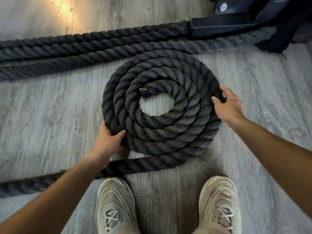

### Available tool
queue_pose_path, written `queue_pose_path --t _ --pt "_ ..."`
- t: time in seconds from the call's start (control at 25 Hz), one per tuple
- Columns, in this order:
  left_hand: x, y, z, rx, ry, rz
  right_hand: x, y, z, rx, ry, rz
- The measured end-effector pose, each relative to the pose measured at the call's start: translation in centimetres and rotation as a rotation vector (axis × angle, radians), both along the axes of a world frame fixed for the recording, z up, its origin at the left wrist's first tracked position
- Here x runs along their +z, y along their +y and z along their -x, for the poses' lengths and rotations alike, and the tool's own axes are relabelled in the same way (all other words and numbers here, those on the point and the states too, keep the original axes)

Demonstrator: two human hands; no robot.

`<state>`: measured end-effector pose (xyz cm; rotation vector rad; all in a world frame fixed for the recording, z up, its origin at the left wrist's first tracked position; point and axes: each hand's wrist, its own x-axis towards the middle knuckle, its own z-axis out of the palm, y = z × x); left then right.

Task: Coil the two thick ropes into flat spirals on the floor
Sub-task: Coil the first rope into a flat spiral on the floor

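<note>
While the loose tail (50,181) of the rope is trailing off to the left across the grey floor (42,115), the left hand (108,142) is curling its fingers and thumb around the outer turn of the coil (162,105) at its near left edge. Lying flat just ahead of two pale shoes (116,206), the coil is touching the nearer of two straight ropes (67,53) behind it, and the right hand (228,105) is resting half-open against its right rim, gripping nothing that I can see

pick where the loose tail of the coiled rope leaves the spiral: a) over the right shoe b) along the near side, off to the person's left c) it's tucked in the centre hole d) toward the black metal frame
b: the tail peels off the spiral's near edge and runs left under the left forearm, in front of the shoes.
</note>
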<state>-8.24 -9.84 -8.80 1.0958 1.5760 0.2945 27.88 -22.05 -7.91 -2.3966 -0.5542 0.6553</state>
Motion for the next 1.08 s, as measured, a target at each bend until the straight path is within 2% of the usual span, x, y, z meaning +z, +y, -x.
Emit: queue_pose_path --t 0.12,0.28,0.44,0.52,0.64,0.8,0.92,1.0,1.08 --pt "0.8 0.4 0.2 0.048 -0.014 0.067 -0.1 -0.1 0.4 -0.034 -0.035 -0.016" --pt "1.9 5.8 0.1 0.08 -0.028 -0.02 -1.2 -4.1 6.9 -0.186 0.035 0.025" --pt "1.9 10.2 -1.7 -0.028 0.051 -0.089 -1.7 -5.7 11.3 -0.219 0.046 0.056" --pt "1.4 10.5 -2.0 -0.086 0.124 -0.132 -1.9 -5.1 10.7 -0.241 0.075 0.07" --pt "1.5 9.2 -1.6 -0.066 0.097 -0.107 -2.2 -4.6 8.2 -0.241 0.067 0.037" --pt "1.3 3.6 -1.2 0.049 -0.017 0.013 -2.1 -2.1 1.7 -0.128 0.064 0.071" --pt "1.0 0.5 -1.2 0.125 -0.063 0.154 -1.3 0.0 -1.9 -0.085 0.049 0.02" --pt "1.2 0.9 -1.2 0.102 -0.035 0.183 -1.3 0.1 -1.2 -0.113 -0.017 -0.005" --pt "1.5 2.6 -1.1 0.066 0.006 0.129 -2.2 -1.4 1.9 -0.207 -0.066 0.005"
